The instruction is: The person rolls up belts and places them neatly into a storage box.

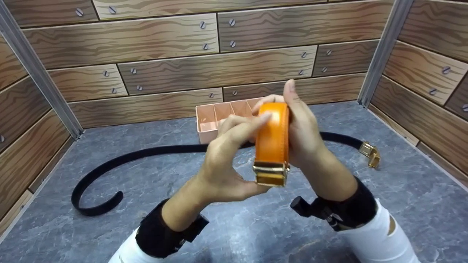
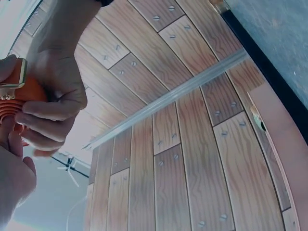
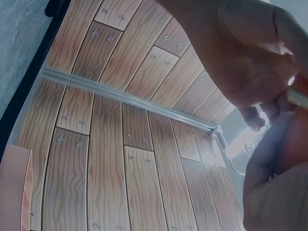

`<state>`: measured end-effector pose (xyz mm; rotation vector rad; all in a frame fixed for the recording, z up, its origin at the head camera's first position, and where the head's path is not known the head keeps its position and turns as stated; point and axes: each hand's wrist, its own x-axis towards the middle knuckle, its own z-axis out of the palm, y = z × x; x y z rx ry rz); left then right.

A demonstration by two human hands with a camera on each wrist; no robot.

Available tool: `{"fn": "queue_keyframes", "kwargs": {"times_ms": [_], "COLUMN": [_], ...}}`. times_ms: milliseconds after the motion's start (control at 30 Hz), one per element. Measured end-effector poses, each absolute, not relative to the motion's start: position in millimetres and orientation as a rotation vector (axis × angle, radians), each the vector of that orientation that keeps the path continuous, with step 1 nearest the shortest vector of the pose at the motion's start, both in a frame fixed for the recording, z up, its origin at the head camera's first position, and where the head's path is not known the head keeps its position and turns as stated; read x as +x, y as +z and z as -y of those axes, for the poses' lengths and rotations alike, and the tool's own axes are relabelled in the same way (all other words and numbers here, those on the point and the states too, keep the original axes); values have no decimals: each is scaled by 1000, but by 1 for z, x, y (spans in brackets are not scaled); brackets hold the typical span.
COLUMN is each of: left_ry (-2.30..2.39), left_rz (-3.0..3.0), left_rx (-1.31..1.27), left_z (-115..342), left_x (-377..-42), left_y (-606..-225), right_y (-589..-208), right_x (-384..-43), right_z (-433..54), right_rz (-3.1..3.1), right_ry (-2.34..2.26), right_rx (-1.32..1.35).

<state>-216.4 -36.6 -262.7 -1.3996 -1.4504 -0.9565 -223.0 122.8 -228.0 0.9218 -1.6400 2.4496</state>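
Observation:
Both hands hold a rolled-up orange belt [image 1: 272,135] above the table, its gold buckle [image 1: 270,179] facing the head camera at the lower end. My left hand [image 1: 221,162] has its thumb at the buckle and its fingers along the upper left side of the roll. On the other side, my right hand [image 1: 305,133] grips the roll, thumb pointing up. The left wrist view shows the stacked turns of the orange belt [image 2: 36,89], with the right hand's fingers [image 2: 48,118] curled round them. In the right wrist view the belt is mostly cut off at the edge.
A black belt [image 1: 153,150] stretches across the grey table [image 1: 234,226], curling at its left end. Its gold buckle [image 1: 370,153] lies at the right. Behind the hands stands a pink compartment box [image 1: 207,137]. Wood-patterned walls [image 1: 168,36] enclose the back and sides.

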Motion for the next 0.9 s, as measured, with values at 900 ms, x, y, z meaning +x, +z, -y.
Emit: {"fn": "queue_keyframes", "kwargs": {"times_ms": [900], "left_ry": [-1775], "left_rz": [2025], "left_rx": [-875], "left_z": [55], "left_x": [-223], "left_y": [-253], "right_y": [-220], "right_x": [-227], "right_z": [-144], "right_rz": [2366], "right_ry": [1487], "right_rx": [993]}}
